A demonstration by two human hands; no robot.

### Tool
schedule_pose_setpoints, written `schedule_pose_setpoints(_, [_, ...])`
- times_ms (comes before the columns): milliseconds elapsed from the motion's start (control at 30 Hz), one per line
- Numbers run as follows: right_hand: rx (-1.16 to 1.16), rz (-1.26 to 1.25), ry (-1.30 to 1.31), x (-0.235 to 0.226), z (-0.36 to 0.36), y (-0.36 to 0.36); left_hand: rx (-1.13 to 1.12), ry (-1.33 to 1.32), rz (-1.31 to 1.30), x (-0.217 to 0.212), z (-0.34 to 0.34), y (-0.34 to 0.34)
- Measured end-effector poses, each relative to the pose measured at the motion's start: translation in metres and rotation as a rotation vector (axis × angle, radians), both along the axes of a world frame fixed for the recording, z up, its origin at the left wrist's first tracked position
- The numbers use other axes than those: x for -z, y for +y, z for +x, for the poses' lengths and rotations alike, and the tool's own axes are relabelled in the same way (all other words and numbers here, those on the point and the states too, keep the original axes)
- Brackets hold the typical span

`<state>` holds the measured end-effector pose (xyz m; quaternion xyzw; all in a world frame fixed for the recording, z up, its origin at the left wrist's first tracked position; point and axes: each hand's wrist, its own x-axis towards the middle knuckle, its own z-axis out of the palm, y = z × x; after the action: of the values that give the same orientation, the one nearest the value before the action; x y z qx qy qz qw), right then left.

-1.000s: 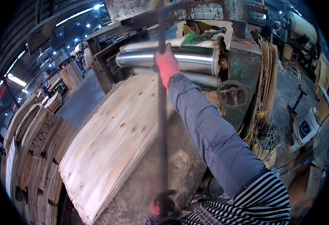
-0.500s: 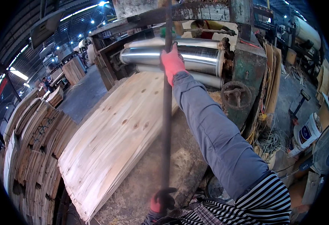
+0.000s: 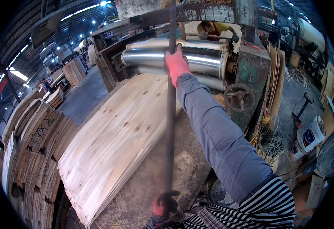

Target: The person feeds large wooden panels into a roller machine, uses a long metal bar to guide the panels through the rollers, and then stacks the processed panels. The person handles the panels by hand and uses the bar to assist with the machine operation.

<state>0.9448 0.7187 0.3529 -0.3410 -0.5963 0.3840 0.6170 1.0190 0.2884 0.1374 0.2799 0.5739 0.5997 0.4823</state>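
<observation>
A long dark pole (image 3: 170,133) stands upright in front of me, blurred along its length. My right hand (image 3: 178,65), in a red glove, is closed around its upper part, with the arm stretched forward. Low down, my left hand (image 3: 164,204), in a red glove with dark fingers, curls at the pole's lower end. Beyond the right hand lies a shiny metal roller (image 3: 144,57) of a machine. A stack of pale wood veneer sheets (image 3: 117,141) with knots slants to the left of the pole, its far end close beneath the rollers.
Rough veneer stacks (image 3: 37,164) stand at the left. The green machine frame (image 3: 247,68) carries a handwheel (image 3: 239,97). A person (image 3: 214,30) is behind the rollers. A white bucket (image 3: 311,133) and a fan (image 3: 328,156) are at right, near tangled cords (image 3: 273,143).
The person behind the rollers has shifted, and more of their upper body shows. My right hand and the pole's top have moved very slightly right; my left hand stays in place.
</observation>
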Motion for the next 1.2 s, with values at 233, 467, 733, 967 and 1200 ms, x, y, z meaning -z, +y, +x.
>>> schedule_pose_setpoints(233, [0.048,-0.027,-0.099,-0.009,0.009,-0.017,-0.028,0.017,0.035,-0.003,0.001,0.003])
schedule_pose_setpoints(467, [0.125,0.025,-0.201,-0.010,0.015,-0.032,-0.072,-0.001,0.018,0.001,0.000,0.004])
schedule_pose_setpoints(733, [0.121,-0.010,-0.270,-0.015,0.018,-0.033,-0.029,-0.044,0.005,0.007,-0.004,0.001])
schedule_pose_setpoints(967, [0.002,-0.087,-0.142,-0.011,0.014,-0.013,0.023,-0.056,0.017,0.009,-0.008,0.004])
schedule_pose_setpoints(1200, [0.041,-0.050,-0.211,-0.011,0.014,-0.025,-0.026,-0.056,0.001,0.005,-0.007,0.006])
